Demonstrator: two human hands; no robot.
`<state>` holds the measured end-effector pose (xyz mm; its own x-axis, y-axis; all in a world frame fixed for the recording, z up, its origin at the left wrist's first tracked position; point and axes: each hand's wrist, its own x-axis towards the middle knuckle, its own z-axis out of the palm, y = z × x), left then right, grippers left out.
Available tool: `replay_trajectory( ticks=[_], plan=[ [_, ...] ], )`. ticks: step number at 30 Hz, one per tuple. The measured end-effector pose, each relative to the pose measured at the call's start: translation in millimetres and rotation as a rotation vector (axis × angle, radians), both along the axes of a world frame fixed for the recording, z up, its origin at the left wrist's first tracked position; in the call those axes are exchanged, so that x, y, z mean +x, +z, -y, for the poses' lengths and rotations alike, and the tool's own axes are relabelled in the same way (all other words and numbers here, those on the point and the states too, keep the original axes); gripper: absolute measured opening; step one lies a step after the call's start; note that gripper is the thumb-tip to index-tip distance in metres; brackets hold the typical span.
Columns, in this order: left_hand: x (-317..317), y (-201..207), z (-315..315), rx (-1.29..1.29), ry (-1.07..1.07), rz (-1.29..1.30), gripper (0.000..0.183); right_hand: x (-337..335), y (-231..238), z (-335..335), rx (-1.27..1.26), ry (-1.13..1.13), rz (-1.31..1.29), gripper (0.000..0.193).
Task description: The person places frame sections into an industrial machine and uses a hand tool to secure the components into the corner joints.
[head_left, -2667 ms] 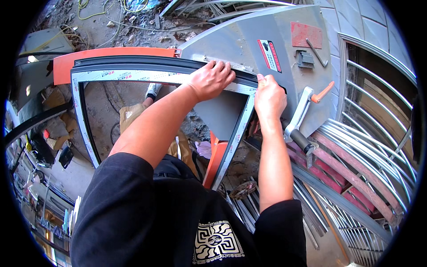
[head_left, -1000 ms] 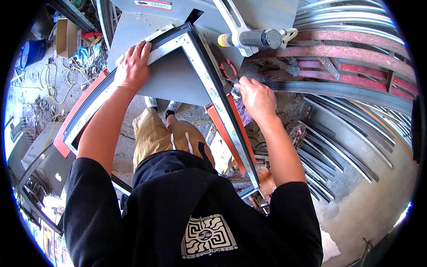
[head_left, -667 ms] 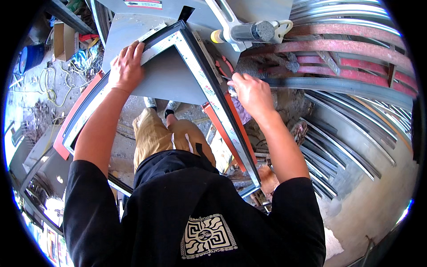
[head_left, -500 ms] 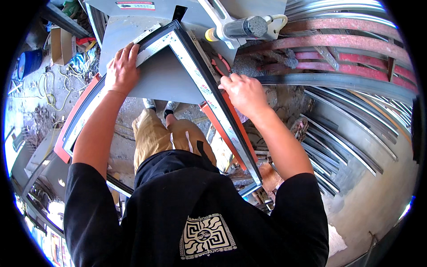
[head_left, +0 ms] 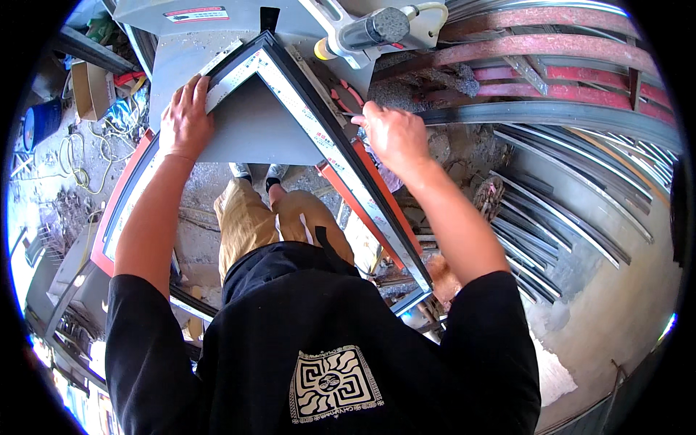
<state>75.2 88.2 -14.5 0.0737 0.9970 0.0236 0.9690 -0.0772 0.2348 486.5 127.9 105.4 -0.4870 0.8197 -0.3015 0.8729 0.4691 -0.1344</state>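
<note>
A large black window frame [head_left: 319, 119] with white, printed protective film lies with one corner pointing away from me. That corner rests on a grey machine table [head_left: 254, 130]. My left hand [head_left: 186, 123] is closed over the frame's left bar near the corner, its fingers lying across the outer edge. Beside the right bar, my right hand [head_left: 395, 138] is closed in a pinch, and a small pale tip shows at its fingers. What it pinches is too small to name. Just beyond those fingertips lie red-handled pliers [head_left: 348, 94].
A grey cylinder [head_left: 377, 29] on a white bracket stands beyond the corner. Orange-red supports [head_left: 355, 206] run under the frame. Long metal profiles [head_left: 573, 196] lie at right below red rails [head_left: 551, 54]. A cardboard box [head_left: 90, 90], blue drum [head_left: 42, 123] and cable [head_left: 76, 163] are at left.
The view has shifted slightly. My right hand has moved a little away from the frame's right bar, toward the pliers. The left hand keeps its place on the left bar.
</note>
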Motion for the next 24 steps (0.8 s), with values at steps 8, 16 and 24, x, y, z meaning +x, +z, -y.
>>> replay_trajectory(
  ticks=[8, 16, 24],
  plan=[
    [-0.8, 0.4, -1.1, 0.023, 0.002, 0.004, 0.076, -49.4, -1.8, 47.6, 0.035, -0.654, 0.064, 0.045],
    [0.4, -3.3, -1.6, -0.045, 0.025, 0.013, 0.089, -21.0, 10.8, 35.7, 0.009, -0.370, -0.088, 0.034],
    [-1.6, -4.1, -0.2, -0.020, 0.012, 0.025, 0.084, -31.3, 9.5, 36.3, 0.101, -0.383, 0.030, 0.046]
  ],
)
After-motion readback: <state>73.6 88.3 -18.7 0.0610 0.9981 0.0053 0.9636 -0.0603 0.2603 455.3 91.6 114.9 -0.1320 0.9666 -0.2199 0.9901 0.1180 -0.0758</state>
